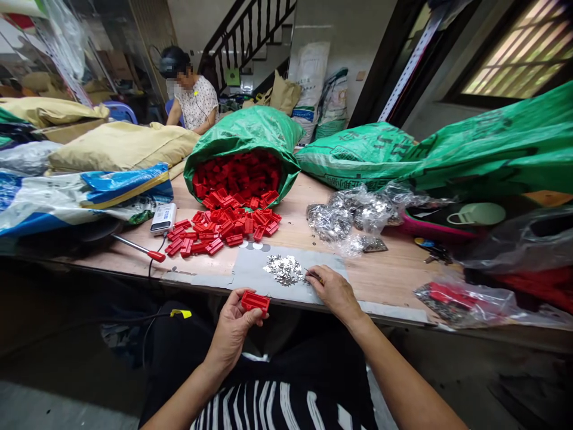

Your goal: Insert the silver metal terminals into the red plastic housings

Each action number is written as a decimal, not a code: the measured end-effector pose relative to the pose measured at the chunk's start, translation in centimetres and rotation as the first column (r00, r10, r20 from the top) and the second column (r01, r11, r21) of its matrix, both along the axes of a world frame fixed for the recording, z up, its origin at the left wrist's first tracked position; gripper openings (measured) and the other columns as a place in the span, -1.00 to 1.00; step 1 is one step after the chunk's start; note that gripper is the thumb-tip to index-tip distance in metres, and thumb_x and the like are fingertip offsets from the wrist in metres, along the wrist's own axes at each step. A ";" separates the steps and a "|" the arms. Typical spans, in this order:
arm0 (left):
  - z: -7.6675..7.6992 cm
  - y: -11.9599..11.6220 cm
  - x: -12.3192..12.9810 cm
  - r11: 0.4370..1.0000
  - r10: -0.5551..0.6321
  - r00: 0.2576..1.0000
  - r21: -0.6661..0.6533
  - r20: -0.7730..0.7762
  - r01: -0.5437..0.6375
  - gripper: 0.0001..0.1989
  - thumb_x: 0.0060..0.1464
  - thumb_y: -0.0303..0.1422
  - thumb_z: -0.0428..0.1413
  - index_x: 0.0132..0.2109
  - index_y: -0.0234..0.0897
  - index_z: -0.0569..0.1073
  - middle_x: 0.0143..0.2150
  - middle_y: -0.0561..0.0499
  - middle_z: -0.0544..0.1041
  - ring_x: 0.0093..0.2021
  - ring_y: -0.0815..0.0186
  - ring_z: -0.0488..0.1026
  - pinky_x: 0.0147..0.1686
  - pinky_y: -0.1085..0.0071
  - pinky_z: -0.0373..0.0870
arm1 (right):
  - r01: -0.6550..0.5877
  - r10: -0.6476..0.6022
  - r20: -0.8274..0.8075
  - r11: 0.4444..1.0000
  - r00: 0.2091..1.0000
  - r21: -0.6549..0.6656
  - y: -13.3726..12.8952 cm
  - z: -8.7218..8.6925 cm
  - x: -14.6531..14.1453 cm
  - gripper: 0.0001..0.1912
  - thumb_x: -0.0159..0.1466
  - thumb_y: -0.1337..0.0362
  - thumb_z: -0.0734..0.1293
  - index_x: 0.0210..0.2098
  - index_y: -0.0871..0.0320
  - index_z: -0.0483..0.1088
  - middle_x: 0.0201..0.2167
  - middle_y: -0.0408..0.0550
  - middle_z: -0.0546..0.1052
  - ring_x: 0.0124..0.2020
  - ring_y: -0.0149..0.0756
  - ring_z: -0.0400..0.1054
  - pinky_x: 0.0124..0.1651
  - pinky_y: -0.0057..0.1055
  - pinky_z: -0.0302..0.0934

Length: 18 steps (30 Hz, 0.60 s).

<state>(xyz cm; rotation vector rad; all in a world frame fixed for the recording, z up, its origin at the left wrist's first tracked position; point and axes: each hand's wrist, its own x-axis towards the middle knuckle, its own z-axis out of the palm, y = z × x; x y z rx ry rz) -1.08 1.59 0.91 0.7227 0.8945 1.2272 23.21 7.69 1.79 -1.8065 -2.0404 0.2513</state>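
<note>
My left hand (233, 325) grips a red case (255, 302) just off the worktop's (385, 278) near edge; my right hand (335, 291) pinches what looks like a thin tool (315, 275), right of the metal bits (284, 270). I seem to be picking out a bit, which calls for a fine touch and a steady case

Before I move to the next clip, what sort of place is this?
Probably a small workshop, perhaps in a house: a green sack spills red plastic parts across the table, small metal pieces lie heaped nearby, and a staircase rises behind.
</note>
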 end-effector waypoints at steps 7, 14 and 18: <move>-0.2 0.3 -0.3 0.955 0.188 0.937 0.279 -0.295 -0.104 -0.59 -0.16 -0.40 0.33 -0.13 -0.22 0.39 -0.30 0.10 0.56 -0.30 0.37 0.53 -0.22 0.48 0.44 | -0.034 0.026 -0.236 0.999 0.971 -0.027 -0.7 0.7 0.2 -0.84 0.26 0.16 0.22 -0.29 0.07 0.37 -0.42 -0.12 0.52 -0.42 -0.28 0.39 -0.34 -0.40 0.18; -0.2 0.3 -0.9 0.904 0.282 0.827 0.424 -0.487 -0.058 -0.63 -0.11 -0.37 0.31 -0.10 -0.18 0.45 -0.20 0.04 0.56 -0.22 0.31 0.51 -0.13 0.43 0.39 | -0.243 0.193 -0.548 0.970 0.814 -0.019 -3.1 2.6 -4.3 -0.82 0.27 0.13 0.27 -0.31 0.11 0.36 -0.43 -0.13 0.47 -0.40 -0.34 0.32 -0.30 -0.45 0.20; 1.3 0.2 -0.7 0.975 0.071 0.945 0.223 -0.320 0.003 -0.51 -0.05 -0.32 0.28 0.07 -0.15 0.42 -0.23 0.03 0.54 -0.28 0.35 0.48 -0.21 0.44 0.37 | -0.289 0.255 -0.577 0.957 0.776 0.034 -3.9 3.4 -6.5 -0.86 0.28 0.18 0.28 -0.32 0.12 0.37 -0.45 -0.15 0.47 -0.45 -0.38 0.30 -0.36 -0.47 0.19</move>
